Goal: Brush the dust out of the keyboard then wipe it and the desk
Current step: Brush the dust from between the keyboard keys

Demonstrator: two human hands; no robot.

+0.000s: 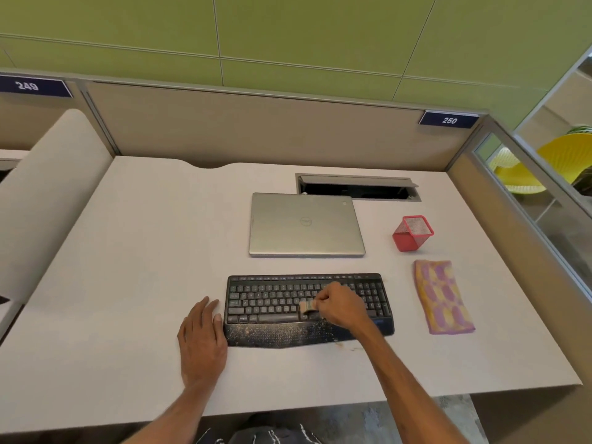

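Lying near the front middle of the pale desk (pixel 128 283) is the black keyboard (pixel 266 299), the thing everything else is placed by. Over its right half the right hand (pixel 336 307) is curled round a small brush (pixel 307 306), whose pale bristles sit on the lower key rows by the right end of the space bar. The forearm crosses the keyboard's front right corner and hides part of the palm rest there. Tan dust (pixel 282 333) speckles the palm rest, and a little lies on the desk just in front of it.

Just left of the keyboard the left hand (pixel 201 338) rests flat on the desk with fingers straight and holding nothing (its thumb is at the keyboard's left edge, though whether it touches cannot be told).

Behind the keyboard, apart from it, lies a closed silver laptop (pixel 306 224). Behind that, an open cable hatch (pixel 357 187) is set in the desk. To the keyboard's right lies a folded pink and yellow cloth (pixel 443 296), near but not touching. Behind the cloth stands a red mesh pen cup (pixel 413 233).
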